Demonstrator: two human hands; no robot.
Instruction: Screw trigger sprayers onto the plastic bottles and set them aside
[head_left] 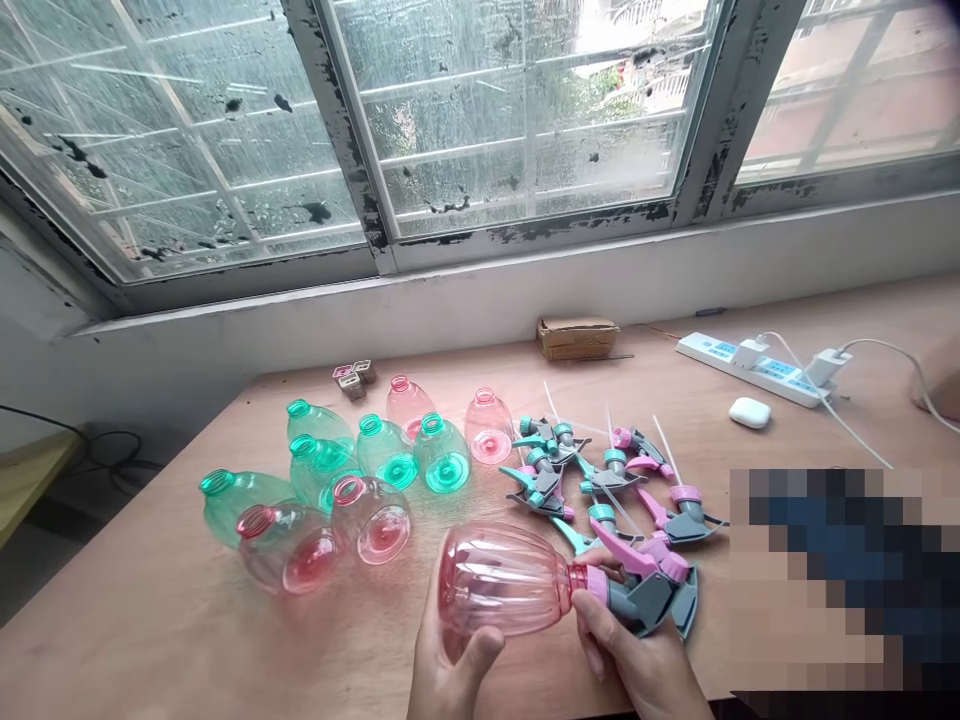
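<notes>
A clear pink spray bottle (502, 580) lies sideways in front of me, its neck to the right. Around its base my left hand (457, 645) is wrapped, thumb along the near side. My right hand (634, 645) pinches the pink collar (597, 583) of a grey and pink trigger sprayer head (649, 590) at the bottle's neck. Whether the collar is fully threaded I cannot tell. Just beyond lie several loose spray heads (611, 470), in teal, pink and grey, some with thin tubes sticking up.
Several green bottles (446, 460) and pink bottles (373, 525) stand open-necked on the left of the wooden table (187, 620). Behind are small boxes (352, 380) and a cardboard box (577, 338). A power strip (750, 368) with cables and a white earbud case (750, 412) lie to the right.
</notes>
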